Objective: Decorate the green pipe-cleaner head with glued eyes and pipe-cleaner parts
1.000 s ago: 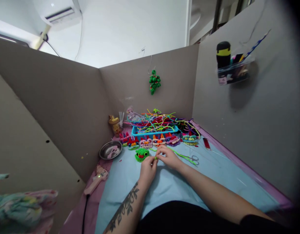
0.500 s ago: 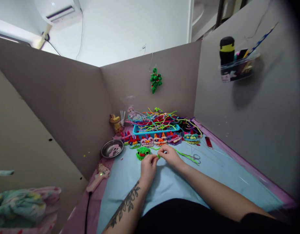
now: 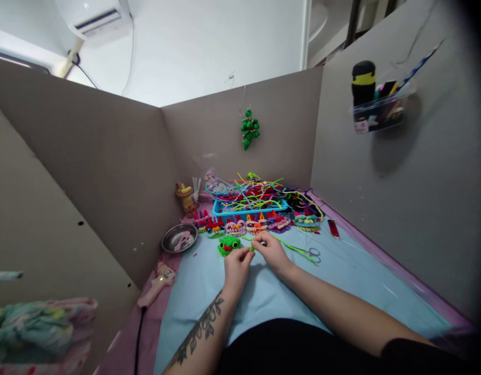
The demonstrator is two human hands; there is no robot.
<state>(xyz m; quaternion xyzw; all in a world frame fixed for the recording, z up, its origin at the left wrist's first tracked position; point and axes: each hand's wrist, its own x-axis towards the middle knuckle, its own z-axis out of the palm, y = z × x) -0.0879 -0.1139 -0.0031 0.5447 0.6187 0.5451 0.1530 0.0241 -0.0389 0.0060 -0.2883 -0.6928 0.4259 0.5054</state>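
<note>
Between my fingertips is a small lime-green piece of pipe cleaner point(image 3: 251, 248), partly hidden by the fingers. My left hand point(image 3: 237, 263) pinches it from the left, and my right hand point(image 3: 269, 250) pinches it from the right. Just left of the hands sits a green fuzzy pipe-cleaner head point(image 3: 229, 245) with round eyes and a red mouth. Lime-green pipe-cleaner lengths point(image 3: 291, 247) lie to the right, beside a pair of scissors point(image 3: 314, 253).
Behind stand several colourful pipe-cleaner heads point(image 3: 257, 224) in a row, then a blue tray point(image 3: 224, 213) heaped with pipe cleaners. On the left are a metal bowl point(image 3: 170, 240) and a pink glue gun point(image 3: 157, 289) with a cord. Grey panels point(image 3: 240, 156) enclose the table.
Both hands have shifted very slightly, still pinching the lime-green piece together. The other things on the table stay where they were.
</note>
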